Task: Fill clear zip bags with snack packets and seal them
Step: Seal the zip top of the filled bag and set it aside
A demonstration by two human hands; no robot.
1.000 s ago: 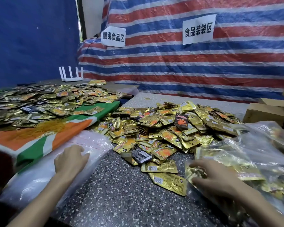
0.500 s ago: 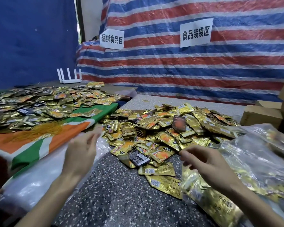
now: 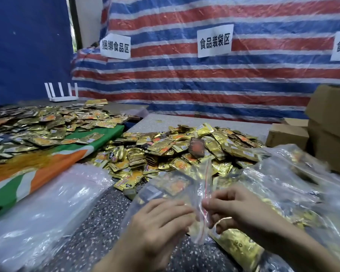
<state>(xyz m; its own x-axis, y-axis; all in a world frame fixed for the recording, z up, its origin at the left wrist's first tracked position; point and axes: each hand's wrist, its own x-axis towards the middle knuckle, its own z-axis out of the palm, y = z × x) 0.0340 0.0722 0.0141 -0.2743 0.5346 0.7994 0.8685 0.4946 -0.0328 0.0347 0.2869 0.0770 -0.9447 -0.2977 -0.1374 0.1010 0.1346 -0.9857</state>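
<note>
An empty clear zip bag [image 3: 177,185] with a red zip line is held up over the speckled table [image 3: 98,218]. My left hand [image 3: 157,222] and my right hand [image 3: 236,209] both pinch it near the red strip, fingertips close together. Behind it lies a big heap of gold snack packets [image 3: 185,150]. One gold packet [image 3: 238,246] lies under my right wrist. At the right is a pile of filled clear bags [image 3: 294,185].
A stack of empty clear bags [image 3: 47,205] lies at the left front. More gold packets [image 3: 37,128] cover a green, white and orange cloth [image 3: 33,173]. Cardboard boxes [image 3: 320,128] stand at the right. A white router [image 3: 62,93] sits at the back left.
My left hand came off the stack of empty bags with one bag and moved right. My right hand left the filled bags and met it; both now hold the empty bag.
</note>
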